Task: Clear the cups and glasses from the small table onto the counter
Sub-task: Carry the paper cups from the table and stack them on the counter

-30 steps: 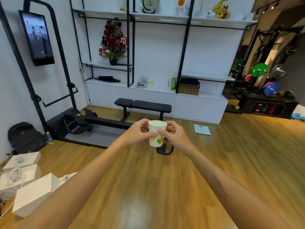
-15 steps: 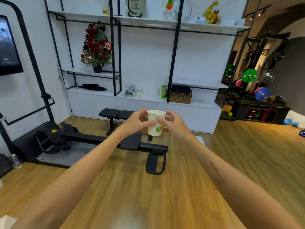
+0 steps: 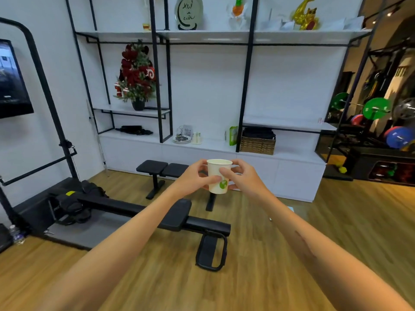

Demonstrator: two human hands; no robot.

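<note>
Now I carry the small white paper cup with a green leaf mark (image 3: 219,176) out in front of me at chest height, upright, over the wooden floor (image 3: 258,261), facing the white tabletop (image 3: 213,144) under the black-framed shelves. To do this step well I judge I should keep the cup level, walk round the black weight bench (image 3: 166,170) and the long black rowing machine (image 3: 139,212) that lie between, and set it on a bare stretch of the tabletop's front edge, away from the round tray of glassware (image 3: 183,136) and the woven basket (image 3: 257,145). My left hand (image 3: 195,177) and right hand (image 3: 243,177) each form a grip curled round the cup's sides, thumbs across its front wall, fingers behind, holding lightly so the paper is not crushed.
</note>
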